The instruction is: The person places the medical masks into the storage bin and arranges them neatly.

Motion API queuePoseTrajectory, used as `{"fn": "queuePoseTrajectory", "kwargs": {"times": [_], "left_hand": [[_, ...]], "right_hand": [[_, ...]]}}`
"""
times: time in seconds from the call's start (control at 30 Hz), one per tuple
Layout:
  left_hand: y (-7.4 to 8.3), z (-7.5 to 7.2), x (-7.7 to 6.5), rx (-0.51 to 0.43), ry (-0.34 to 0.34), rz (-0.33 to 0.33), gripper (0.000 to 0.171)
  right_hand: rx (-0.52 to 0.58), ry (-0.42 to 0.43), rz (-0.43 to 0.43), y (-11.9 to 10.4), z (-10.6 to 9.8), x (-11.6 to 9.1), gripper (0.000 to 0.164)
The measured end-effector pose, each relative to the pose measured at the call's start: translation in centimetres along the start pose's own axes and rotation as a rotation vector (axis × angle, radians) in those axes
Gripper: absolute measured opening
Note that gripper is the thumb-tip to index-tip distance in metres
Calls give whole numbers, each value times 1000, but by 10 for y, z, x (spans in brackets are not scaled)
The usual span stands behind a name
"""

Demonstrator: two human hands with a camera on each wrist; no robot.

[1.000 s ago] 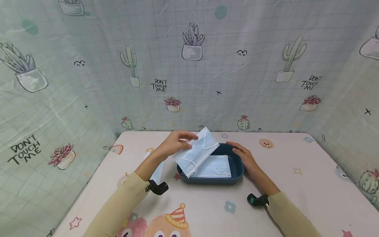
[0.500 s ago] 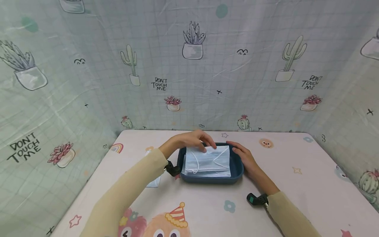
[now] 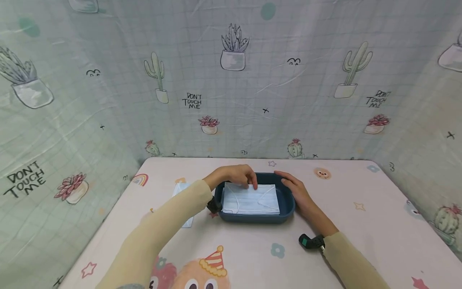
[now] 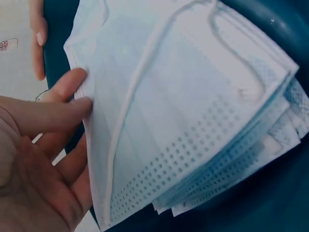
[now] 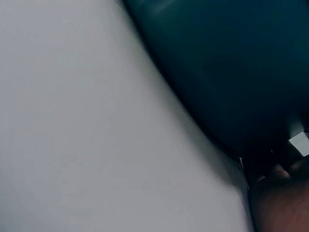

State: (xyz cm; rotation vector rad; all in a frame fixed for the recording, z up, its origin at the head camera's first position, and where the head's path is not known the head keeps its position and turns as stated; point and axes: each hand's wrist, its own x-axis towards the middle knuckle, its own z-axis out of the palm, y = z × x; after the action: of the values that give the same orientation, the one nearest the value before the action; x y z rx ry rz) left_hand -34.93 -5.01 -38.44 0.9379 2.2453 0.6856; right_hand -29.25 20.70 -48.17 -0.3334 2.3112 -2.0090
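A stack of pale blue face masks [image 3: 249, 202] lies in a dark blue plastic box [image 3: 252, 218], seen in the head view. At the stack's far edge my left hand [image 3: 236, 175] is bent downward. In the left wrist view, its thumb and fingertips pinch the edge of the top mask [image 4: 159, 101], whose white ear loops lie across it; some fingers pass behind that edge. My right hand [image 3: 297, 190] rests against the box's right end with its fingers stretched along the rim. Only a dark part of that hand shows in the right wrist view, beside the box wall [image 5: 217, 63].
Another face mask [image 3: 187, 222] lies on the table left of the box, partly hidden by my left sleeve [image 3: 159, 228]. The table [image 3: 325, 261] has a printed cartoon cover. A patterned cloth [image 3: 274, 132] hangs behind it.
My left hand has carried a face mask rightward and lowered it flat onto the stack in the box. My right hand has stayed at the box's right end.
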Motion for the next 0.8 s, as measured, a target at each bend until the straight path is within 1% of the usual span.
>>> {"fn": "queuePoseTrajectory", "kwargs": {"times": [0.07,0.13,0.23,0.47,0.6,0.8], "left_hand": [[1,-1,0,48,6,-6,34],[3,-1,-1,75,9,-10,34],[6,-3,-2,108,7,-16,31],[11,-5,-4,208,11,-56,22],[11,-7,-5,226,21,-67,17],[14,-8,-7,220,22,-90,18]], "right_hand": [[5,0,-4,0,-1,0,43],[9,-6,-8,-1,-1,0,43],[7,-16,-8,0,-2,0,43],[-8,-22,-2,1,-1,1,44],[-1,-25,-7,1,0,2,43],[7,-18,-9,-1,-1,2,43]]}}
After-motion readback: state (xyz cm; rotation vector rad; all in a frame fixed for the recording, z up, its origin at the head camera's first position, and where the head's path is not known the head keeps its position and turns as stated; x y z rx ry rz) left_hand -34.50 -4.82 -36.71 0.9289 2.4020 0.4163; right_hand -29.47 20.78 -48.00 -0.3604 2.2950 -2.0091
